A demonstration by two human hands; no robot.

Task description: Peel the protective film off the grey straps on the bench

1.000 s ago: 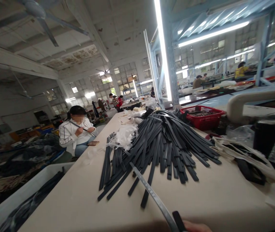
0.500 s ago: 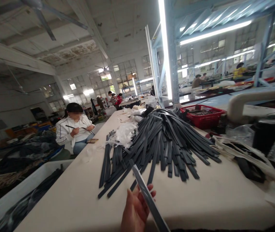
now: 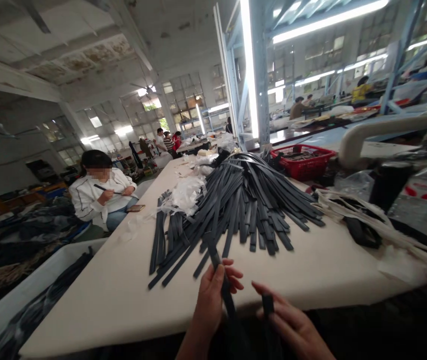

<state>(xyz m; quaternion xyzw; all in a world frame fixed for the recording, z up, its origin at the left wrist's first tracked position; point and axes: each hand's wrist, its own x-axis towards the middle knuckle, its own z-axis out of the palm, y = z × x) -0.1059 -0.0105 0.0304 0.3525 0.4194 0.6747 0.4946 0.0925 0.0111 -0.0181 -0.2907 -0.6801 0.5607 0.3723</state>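
My left hand is closed on a dark grey flat strap, thumb on top, over the table's near edge. The strap's far end points toward a fanned-out pile of similar straps, and its lower part drops into shadow below the edge. To the right, my right hand grips the end of a dark strap between thumb and fingers. Whether both hands hold one and the same strap is hidden in the dark. Crumpled white film lies against the pile's left side.
The pale table runs away from me. A red basket, beige cloth strips and a plastic bottle are on the right. At left, a co-worker sits holding a dark strap, behind a white bin.
My right hand has come into view, holding a strap end. My left hand's strap has turned more upright, and its pale strip no longer shows. The view has shifted slightly.
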